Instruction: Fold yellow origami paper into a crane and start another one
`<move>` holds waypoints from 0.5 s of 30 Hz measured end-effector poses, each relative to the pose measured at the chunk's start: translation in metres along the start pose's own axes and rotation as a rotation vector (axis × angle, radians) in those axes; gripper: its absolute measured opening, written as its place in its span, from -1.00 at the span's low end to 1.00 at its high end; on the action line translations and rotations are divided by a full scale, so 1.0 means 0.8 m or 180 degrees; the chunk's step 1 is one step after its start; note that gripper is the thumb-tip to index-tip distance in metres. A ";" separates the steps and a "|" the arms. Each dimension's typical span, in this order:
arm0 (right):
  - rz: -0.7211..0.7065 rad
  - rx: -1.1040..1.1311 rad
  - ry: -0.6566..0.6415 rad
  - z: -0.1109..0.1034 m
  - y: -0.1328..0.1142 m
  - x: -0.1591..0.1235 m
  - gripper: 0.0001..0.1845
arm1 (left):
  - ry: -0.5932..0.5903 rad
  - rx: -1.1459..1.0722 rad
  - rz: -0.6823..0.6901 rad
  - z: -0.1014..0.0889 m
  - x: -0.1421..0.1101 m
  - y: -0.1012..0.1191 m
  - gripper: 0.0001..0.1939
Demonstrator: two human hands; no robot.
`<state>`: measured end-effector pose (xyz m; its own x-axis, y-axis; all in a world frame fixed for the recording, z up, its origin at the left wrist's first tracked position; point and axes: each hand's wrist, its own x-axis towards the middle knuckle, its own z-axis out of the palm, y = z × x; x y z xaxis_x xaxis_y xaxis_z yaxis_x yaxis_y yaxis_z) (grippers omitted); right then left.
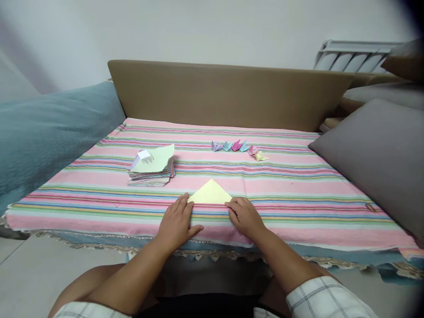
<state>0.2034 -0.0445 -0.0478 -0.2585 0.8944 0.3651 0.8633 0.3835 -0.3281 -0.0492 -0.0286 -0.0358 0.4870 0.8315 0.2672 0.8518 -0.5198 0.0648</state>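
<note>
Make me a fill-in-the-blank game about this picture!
1. The left hand and right hand touch yellow paper shaped like a ____.
2. The paper stack lies on the person's ____ side.
3. The small folded papers lie ____ from the person than the yellow paper.
4. The big pillow is coloured ____.

Missing words: triangle; left; farther; gray.

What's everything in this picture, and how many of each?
Triangular paper: one, pale yellow, between the hands
Paper stack: one, pale green on top, left
Small block: one, white, on the stack
Paper figures: several, mixed colours, farther back
Striped cloth: one, multicoloured, under papers
Cover: one, blue, far left
Backboard: one, brown, behind the cloth
Pillows: at least two, grey, right
Slatted object: one, white, upper right
Wall: one, whitish, back
Floor: one, pale, lower corners
Left hand: one, bare, paper's left corner
Right hand: one, bare, paper's right corner
Sleeves: two, white checked, bottom
</note>
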 end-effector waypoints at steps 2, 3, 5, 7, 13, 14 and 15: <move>0.0013 0.0022 -0.0007 0.000 0.001 0.000 -0.68 | -0.0017 0.0018 -0.0057 -0.004 -0.002 -0.005 -0.32; 0.0019 0.0034 -0.0013 0.000 0.001 0.000 -0.68 | -0.0029 0.0034 -0.0083 -0.006 -0.002 -0.008 -0.33; 0.0021 0.0058 -0.0030 0.000 0.001 -0.001 -0.68 | -0.0065 0.0084 -0.0125 -0.010 -0.003 -0.013 -0.33; 0.0027 0.0074 -0.0057 0.000 0.002 -0.001 -0.68 | -0.0095 0.0137 -0.0165 -0.013 -0.004 -0.016 -0.33; 0.0017 0.0057 -0.0041 0.000 0.002 -0.001 -0.68 | -0.0102 0.0109 -0.0235 -0.020 -0.001 -0.028 -0.37; 0.0005 0.0047 -0.0028 0.000 0.002 -0.001 -0.68 | -0.0112 0.0117 -0.0252 -0.020 0.001 -0.033 -0.38; -0.0003 0.0036 -0.0022 0.000 0.002 -0.001 -0.69 | -0.0115 0.0130 -0.0285 -0.021 0.003 -0.039 -0.38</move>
<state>0.2052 -0.0446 -0.0491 -0.2623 0.8956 0.3592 0.8581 0.3867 -0.3377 -0.0778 -0.0139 -0.0208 0.4147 0.8811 0.2272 0.8990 -0.4353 0.0475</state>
